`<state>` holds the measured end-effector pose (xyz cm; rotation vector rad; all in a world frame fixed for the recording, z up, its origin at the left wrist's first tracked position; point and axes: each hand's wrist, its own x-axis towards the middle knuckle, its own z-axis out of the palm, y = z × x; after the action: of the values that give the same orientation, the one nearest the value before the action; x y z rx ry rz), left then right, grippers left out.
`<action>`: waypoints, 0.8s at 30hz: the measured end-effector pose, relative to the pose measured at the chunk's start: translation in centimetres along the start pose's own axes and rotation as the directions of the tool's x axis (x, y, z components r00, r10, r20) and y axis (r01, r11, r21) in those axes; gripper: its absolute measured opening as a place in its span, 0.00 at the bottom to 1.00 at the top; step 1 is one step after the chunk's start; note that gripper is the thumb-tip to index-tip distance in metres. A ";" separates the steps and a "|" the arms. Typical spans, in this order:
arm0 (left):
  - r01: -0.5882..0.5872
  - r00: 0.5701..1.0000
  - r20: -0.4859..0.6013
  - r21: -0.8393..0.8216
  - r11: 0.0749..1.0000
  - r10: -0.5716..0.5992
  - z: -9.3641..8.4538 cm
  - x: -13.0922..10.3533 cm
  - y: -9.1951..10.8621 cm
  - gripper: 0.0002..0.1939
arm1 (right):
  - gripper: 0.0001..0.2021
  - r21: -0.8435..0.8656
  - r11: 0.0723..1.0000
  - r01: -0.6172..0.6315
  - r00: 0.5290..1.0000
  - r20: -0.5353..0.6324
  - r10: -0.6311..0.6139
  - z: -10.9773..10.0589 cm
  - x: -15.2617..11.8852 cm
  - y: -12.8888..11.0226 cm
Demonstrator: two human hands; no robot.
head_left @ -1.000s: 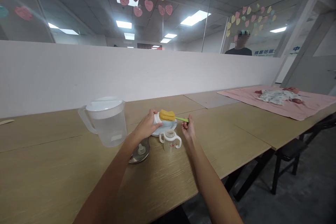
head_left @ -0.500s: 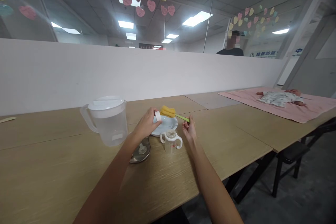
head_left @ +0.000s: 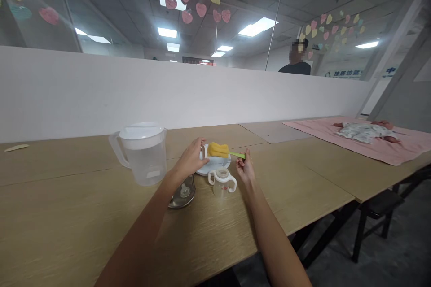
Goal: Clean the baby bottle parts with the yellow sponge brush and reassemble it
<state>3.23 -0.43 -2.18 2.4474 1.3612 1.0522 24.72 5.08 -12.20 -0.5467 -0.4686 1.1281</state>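
My left hand (head_left: 193, 158) holds a small white ring or cap (head_left: 204, 152) over a pale blue-white bowl (head_left: 215, 169). Pinched by its green handle in my right hand (head_left: 245, 168) is a brush with a yellow sponge head (head_left: 218, 150); the sponge end meets the cap. Just below them stands an open clear bottle with two white handles (head_left: 222, 184). A clear nipple (head_left: 184, 190) lies on a dark, shiny tray (head_left: 182, 202) beside my left wrist.
A clear pitcher with a white lid (head_left: 146, 154) stands to the left. On the right, a clothed doll (head_left: 367, 132) lies on a pink cloth (head_left: 380, 151). Stools (head_left: 379, 208) are beside the table. A person (head_left: 296, 58) is behind the glass.
The yellow sponge has come down and left against the cap, which has turned in my left hand. The whole view has shifted slightly.
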 end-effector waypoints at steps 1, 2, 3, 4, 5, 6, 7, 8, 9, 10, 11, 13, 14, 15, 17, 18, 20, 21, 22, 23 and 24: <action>0.008 1.000 0.003 -0.008 1.000 -0.008 0.0 0.0 0.0 0.29 | 0.17 -0.010 1.000 0.004 1.000 -0.002 -0.004 0.0 0.0 0.1; 0.011 1.000 0.006 -0.018 1.000 -0.010 0.0 0.0 0.0 0.29 | 0.16 -0.016 1.000 0.012 1.000 -0.010 -0.012 0.0 0.0 0.1; 0.009 1.000 0.005 -0.029 1.000 -0.008 -0.1 0.1 0.1 0.30 | 0.16 -0.014 1.000 0.019 1.000 -0.018 -0.019 0.0 0.0 0.2; 0.001 1.000 0.000 -0.040 0.999 -0.001 -0.1 0.1 0.1 0.30 | 0.16 -0.007 1.000 0.023 1.000 -0.022 -0.023 0.0 0.0 0.3; -0.011 1.000 -0.009 -0.049 0.999 0.010 -0.2 0.1 0.1 0.29 | 0.16 0.001 1.000 0.020 1.000 -0.019 -0.020 0.0 0.0 0.3; -0.025 1.000 -0.019 -0.052 0.998 0.024 -0.3 0.1 0.2 0.28 | 0.16 0.009 1.000 0.014 1.000 -0.010 -0.014 0.0 0.0 0.3; -0.040 0.999 -0.028 -0.050 0.998 0.039 -0.4 0.0 0.2 0.26 | 0.16 0.016 1.000 0.007 1.000 0.000 -0.007 0.0 0.1 0.3; -0.055 0.998 -0.035 -0.045 0.997 0.054 -0.5 0.0 0.3 0.23 | 0.16 0.019 1.000 0.005 1.000 0.007 -0.005 -0.1 0.1 0.3; -0.068 0.997 -0.041 -0.040 0.997 0.066 -0.6 0.0 0.4 0.21 | 0.16 0.017 1.000 0.005 1.000 0.009 -0.005 -0.1 0.2 0.3; -0.077 0.996 -0.046 -0.034 0.996 0.076 -0.7 0.0 0.6 0.19 | 0.16 0.011 1.000 0.008 1.000 0.007 -0.008 -0.2 0.2 0.3; -0.083 0.995 -0.053 -0.030 0.996 0.081 -0.8 0.0 0.7 0.18 | 0.16 0.003 1.000 0.011 1.000 0.004 -0.011 -0.2 0.2 0.3; -0.082 0.994 -0.068 -0.019 0.996 0.080 -1.0 0.0 1.0 0.17 | 0.16 -0.013 1.000 0.016 1.000 0.004 -0.016 -0.2 0.2 0.4; -0.075 0.995 -0.074 -0.013 0.997 0.074 -1.0 -0.1 1.1 0.17 | 0.16 -0.020 1.000 0.018 1.000 0.008 -0.018 -0.2 0.2 0.4; -0.068 0.995 -0.077 -0.009 0.998 0.067 -1.1 -0.1 1.2 0.17 | 0.16 -0.024 1.000 0.020 1.000 0.013 -0.020 -0.2 0.2 0.4; -0.054 0.996 -0.074 -0.007 0.999 0.053 -1.3 -0.1 1.4 0.18 | 0.16 -0.028 0.999 0.025 1.000 0.020 -0.024 -0.3 0.3 0.5; -0.048 0.996 -0.073 -0.007 0.999 0.047 -1.3 -0.1 1.5 0.18 | 0.16 -0.028 0.999 0.028 0.999 0.019 -0.027 -0.3 0.3 0.5; -0.045 0.996 -0.075 -0.007 0.999 0.045 -1.3 -0.1 1.6 0.18 | 0.17 -0.032 0.999 0.031 0.999 0.015 -0.030 -0.2 0.2 0.4; -0.047 0.996 -0.082 -0.005 0.999 0.047 -1.4 -0.1 1.5 0.18 | 0.17 -0.036 0.999 0.030 0.999 0.012 -0.030 -0.2 0.2 0.4; -0.050 0.994 -0.094 -0.003 0.999 0.050 -1.4 -0.1 1.5 0.18 | 0.17 -0.042 0.999 0.029 1.000 0.007 -0.029 -0.1 0.2 0.4; -0.053 0.993 -0.109 0.000 0.999 0.052 -1.4 -0.1 1.4 0.17 | 0.17 -0.052 0.998 0.027 1.000 0.003 -0.026 -0.1 0.1 0.3; -0.052 0.991 -0.125 0.003 0.999 0.052 -1.4 0.0 1.3 0.17 | 0.17 -0.064 0.998 0.022 1.000 0.002 -0.022 0.0 0.1 0.3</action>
<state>3.25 -1.51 -0.58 2.4669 1.3387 1.2367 24.50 5.27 -12.39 -0.5953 -0.5127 1.0953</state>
